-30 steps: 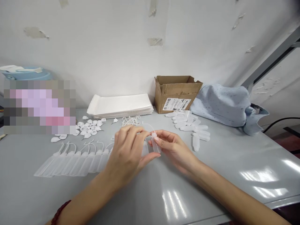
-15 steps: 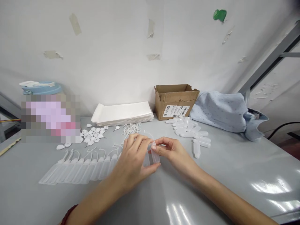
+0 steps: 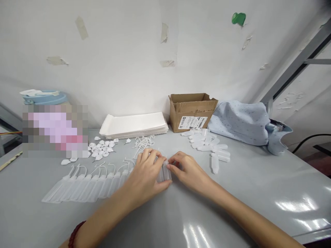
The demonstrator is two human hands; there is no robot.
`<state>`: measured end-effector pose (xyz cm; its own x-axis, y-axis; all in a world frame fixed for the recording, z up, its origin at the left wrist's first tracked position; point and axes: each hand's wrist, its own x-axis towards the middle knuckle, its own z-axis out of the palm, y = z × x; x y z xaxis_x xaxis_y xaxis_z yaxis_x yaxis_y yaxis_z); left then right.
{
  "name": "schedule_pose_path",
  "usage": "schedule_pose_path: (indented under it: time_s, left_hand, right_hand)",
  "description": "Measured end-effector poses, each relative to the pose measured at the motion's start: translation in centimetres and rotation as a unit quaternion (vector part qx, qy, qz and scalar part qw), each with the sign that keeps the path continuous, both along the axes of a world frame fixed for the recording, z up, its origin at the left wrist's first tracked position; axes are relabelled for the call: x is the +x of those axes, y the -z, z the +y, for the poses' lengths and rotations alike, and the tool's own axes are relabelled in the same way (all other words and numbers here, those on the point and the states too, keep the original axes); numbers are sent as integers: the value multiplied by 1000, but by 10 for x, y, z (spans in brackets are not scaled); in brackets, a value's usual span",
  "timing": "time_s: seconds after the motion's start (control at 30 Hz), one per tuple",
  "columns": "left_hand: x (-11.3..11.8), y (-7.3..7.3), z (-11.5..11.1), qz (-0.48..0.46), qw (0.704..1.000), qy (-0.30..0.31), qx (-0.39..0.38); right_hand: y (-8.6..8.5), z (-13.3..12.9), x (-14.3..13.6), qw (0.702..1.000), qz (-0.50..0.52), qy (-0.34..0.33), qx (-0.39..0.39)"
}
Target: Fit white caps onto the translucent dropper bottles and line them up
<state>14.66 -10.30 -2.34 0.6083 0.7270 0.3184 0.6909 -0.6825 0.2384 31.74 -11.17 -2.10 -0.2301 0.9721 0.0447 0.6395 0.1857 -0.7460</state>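
A clear plastic squeeze bottle [image 3: 167,174] stands at the right end of a row of bottles, between my hands. My left hand [image 3: 146,172] is closed around it, with its thumb at the base and fingers near the top. My right hand [image 3: 187,168] pinches at the bottle's neck with thumb and forefinger. To the left lies the row of similar bottles [image 3: 88,187], with white strap rings on their necks and the strap tails curving up. My left hand hides the right part of that row. Loose white strap rings [image 3: 144,142] are heaped just behind my left hand.
White pointed caps [image 3: 100,150] lie scattered at the left. More bare bottles [image 3: 207,141] lie at the right, before an open cardboard box [image 3: 192,113]. A stack of white envelopes [image 3: 134,125], a blue cloth [image 3: 238,120] and a blue-lidded tub [image 3: 43,97] stand along the wall.
The bottle between my hands has shifted slightly left, against its neighbour in the row. My right hand moved with it, and the strap above the neck shows less now.
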Motion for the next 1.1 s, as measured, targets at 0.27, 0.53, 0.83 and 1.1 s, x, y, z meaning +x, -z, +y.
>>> schedule_pose_path:
  time_s: [0.27,0.53,0.83,1.1]
  left_hand:
    - [0,-2,1,0,1000,2,0]
    - [-2,-3,-1,15,1000,4,-13]
    - [-6,-4,-3,-4,1000,-5,-1]
    - [-30,-18,3,-65,996,-47,43]
  right_hand:
    - [0,3,1,1000,-15,-13,-20]
    - [-1,5,5,999,-26,-34,-13]
    - [-4,6,12,998,-13,-45,-29]
    - [-29,11,45,996,-39,-63,-58]
